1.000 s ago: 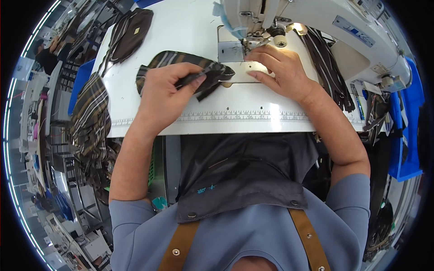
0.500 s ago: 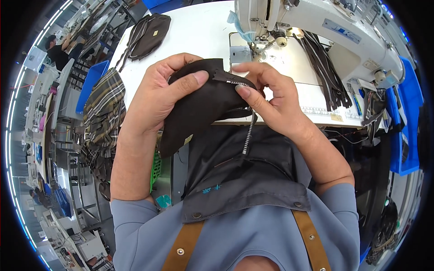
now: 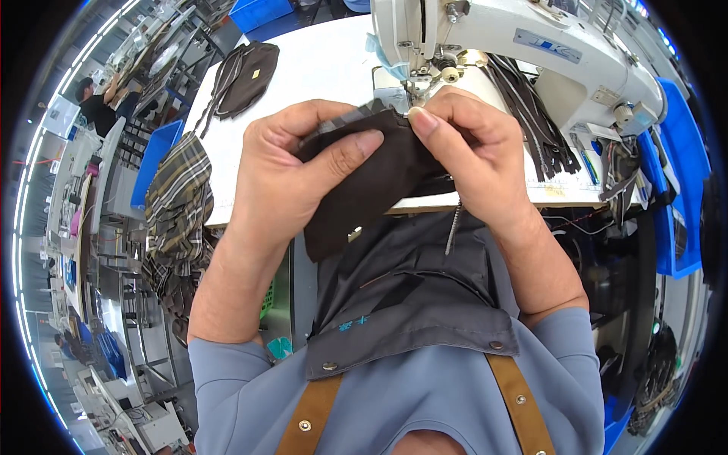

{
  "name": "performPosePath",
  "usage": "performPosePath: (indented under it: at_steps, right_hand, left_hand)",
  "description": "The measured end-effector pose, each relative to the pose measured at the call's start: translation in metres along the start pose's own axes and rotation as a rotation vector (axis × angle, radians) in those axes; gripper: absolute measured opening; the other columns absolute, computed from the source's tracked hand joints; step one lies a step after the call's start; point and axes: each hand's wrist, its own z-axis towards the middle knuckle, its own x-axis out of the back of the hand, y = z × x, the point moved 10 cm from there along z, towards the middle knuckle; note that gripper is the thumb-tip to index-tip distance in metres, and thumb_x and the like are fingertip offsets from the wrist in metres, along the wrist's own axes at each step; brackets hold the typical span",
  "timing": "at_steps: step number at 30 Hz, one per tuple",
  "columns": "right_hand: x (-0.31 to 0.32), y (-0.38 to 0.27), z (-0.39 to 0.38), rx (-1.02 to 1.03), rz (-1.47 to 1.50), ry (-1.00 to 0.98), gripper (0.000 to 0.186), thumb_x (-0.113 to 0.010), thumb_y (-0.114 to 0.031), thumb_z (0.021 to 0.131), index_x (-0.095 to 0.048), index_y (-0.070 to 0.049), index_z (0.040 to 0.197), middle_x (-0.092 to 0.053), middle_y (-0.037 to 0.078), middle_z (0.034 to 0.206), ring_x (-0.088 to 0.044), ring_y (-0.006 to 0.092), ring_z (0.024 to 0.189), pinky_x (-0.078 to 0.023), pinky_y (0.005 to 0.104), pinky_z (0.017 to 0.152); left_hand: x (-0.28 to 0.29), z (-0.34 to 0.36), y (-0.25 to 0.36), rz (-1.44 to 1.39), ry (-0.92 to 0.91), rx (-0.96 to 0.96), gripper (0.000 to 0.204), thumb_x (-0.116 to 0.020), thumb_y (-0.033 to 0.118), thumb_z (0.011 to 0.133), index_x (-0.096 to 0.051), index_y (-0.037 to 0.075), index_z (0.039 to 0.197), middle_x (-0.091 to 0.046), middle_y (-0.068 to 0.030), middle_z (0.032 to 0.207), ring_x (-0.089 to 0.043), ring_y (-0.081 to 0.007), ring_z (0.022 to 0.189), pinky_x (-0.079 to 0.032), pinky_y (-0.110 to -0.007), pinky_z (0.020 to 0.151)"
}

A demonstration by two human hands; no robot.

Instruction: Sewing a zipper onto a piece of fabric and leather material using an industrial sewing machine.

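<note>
A dark brown fabric piece point(image 3: 360, 186) hangs between my two hands in front of the sewing machine point(image 3: 478, 34). My left hand point(image 3: 292, 163) grips it with the thumb on top and the fingers behind. My right hand point(image 3: 481, 148) pinches its upper right corner between thumb and fingers, close to the needle area. From under that hand dangles the end of a metal-toothed zipper point(image 3: 453, 229); the rest of the zipper is hidden by the hand and the cloth. A small pale tag point(image 3: 354, 234) shows at the fabric's lower edge.
Several dark zippers point(image 3: 535, 114) lie right of the needle on the white table point(image 3: 318, 57). A dark fabric bundle point(image 3: 246, 80) rests at the far left. Striped cloth point(image 3: 178, 189) hangs over the left edge. Blue bins point(image 3: 677, 212) stand at right. A person point(image 3: 95, 98) sits far left.
Both hands have moved right with the fabric, and my right hand has shifted its pinch to the upper corner. The zipper teeth along the top edge are now covered.
</note>
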Motion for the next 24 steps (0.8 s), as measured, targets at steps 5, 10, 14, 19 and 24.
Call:
performPosePath:
  at_steps: [5, 10, 14, 19, 24]
  right_hand:
    - [-0.008, 0.037, -0.006, -0.342, 0.398, 0.003, 0.021, -0.070, -0.017, 0.099, -0.072, -0.001, 0.085, -0.059, -0.009, 0.074, -0.048, -0.0008, 0.069, -0.038, 0.0205, 0.060]
    - [-0.006, 0.041, -0.006, -0.367, 0.261, -0.022, 0.021, -0.070, -0.018, 0.099, -0.073, 0.001, 0.089, -0.064, -0.006, 0.076, -0.052, 0.0002, 0.068, -0.041, 0.0204, 0.058]
    - [-0.002, 0.029, -0.004, -0.247, 0.180, 0.034, 0.020, -0.070, -0.017, 0.098, -0.076, 0.002, 0.096, -0.067, -0.002, 0.077, -0.057, 0.0017, 0.070, -0.046, 0.0209, 0.061]
    - [-0.005, 0.016, 0.001, -0.125, -0.001, -0.084, 0.019, -0.071, -0.017, 0.098, -0.077, 0.001, 0.102, -0.070, 0.001, 0.080, -0.061, 0.0046, 0.072, -0.049, 0.0223, 0.063]
    - [-0.010, 0.024, 0.002, -0.206, 0.101, -0.155, 0.022, -0.069, -0.019, 0.100, -0.075, 0.002, 0.103, -0.070, 0.001, 0.081, -0.060, 0.0040, 0.073, -0.049, 0.0224, 0.065]
  left_hand:
    - [-0.004, 0.001, -0.007, -0.016, 0.018, -0.007, 0.017, -0.080, 0.005, 0.089, -0.074, -0.002, 0.104, -0.075, -0.0028, 0.087, -0.066, -0.0049, 0.077, -0.052, -0.020, 0.069]
    - [-0.002, 0.005, -0.005, 0.008, 0.032, -0.072, 0.019, -0.079, 0.005, 0.091, -0.074, -0.002, 0.108, -0.075, -0.0031, 0.087, -0.066, -0.0045, 0.078, -0.052, -0.019, 0.069]
    - [-0.002, 0.007, -0.006, 0.044, -0.006, -0.016, 0.024, -0.077, 0.004, 0.092, -0.072, -0.001, 0.115, -0.075, -0.0040, 0.090, -0.067, -0.0046, 0.080, -0.052, -0.018, 0.070]
    - [-0.002, 0.010, -0.002, 0.101, -0.092, -0.021, 0.021, -0.076, 0.008, 0.094, -0.072, 0.000, 0.114, -0.075, -0.0035, 0.093, -0.067, -0.0044, 0.081, -0.051, -0.018, 0.070]
    - [-0.001, 0.011, -0.022, -0.119, -0.129, 0.199, 0.020, -0.075, 0.016, 0.096, -0.071, 0.000, 0.108, -0.073, -0.0012, 0.092, -0.065, -0.0044, 0.079, -0.052, -0.019, 0.070]
